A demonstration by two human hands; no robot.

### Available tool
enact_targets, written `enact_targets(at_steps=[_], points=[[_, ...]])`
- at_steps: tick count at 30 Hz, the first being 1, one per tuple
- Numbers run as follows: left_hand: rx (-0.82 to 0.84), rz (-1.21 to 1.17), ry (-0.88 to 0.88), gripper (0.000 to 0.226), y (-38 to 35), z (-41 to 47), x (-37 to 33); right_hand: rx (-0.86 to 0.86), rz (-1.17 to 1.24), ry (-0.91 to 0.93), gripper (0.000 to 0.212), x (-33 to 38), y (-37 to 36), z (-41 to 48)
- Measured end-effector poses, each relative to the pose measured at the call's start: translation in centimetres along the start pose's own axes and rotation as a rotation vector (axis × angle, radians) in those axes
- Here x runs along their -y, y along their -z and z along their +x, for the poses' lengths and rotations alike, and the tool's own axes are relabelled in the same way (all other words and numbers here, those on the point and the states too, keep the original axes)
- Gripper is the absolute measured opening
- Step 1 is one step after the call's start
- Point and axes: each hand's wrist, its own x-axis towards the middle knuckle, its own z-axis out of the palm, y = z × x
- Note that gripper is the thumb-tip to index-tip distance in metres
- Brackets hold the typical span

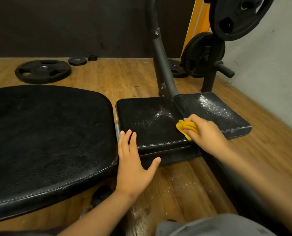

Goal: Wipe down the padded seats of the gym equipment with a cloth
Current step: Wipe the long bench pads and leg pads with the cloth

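On middle pad (150, 120), right hand (205, 133) grips bunched cloth (187, 127), left hand (133, 160) flat w/ fingers spread; better sweep powder outward, firm strokes.

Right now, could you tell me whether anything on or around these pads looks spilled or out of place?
White powdery specks lie scattered on the middle pad, thicker on the right pad, and some on the wooden floor below, so it looks like a spill. The right hand grips the yellow cloth where the two pads meet.
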Motion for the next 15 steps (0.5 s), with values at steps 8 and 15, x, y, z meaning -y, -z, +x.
enact_targets(at_steps=[8, 15], points=[[-0.074, -0.062, 0.032, 0.091, -0.8, 0.1, -0.2, -0.023, -0.058, 0.181, 0.024, 1.6, -2.6, 5.8], [-0.219, -0.179, 0.104, 0.059, -2.1, 0.4, 0.0, -0.086, -0.096, 0.093, 0.020, 1.6, -5.5, 15.6]])
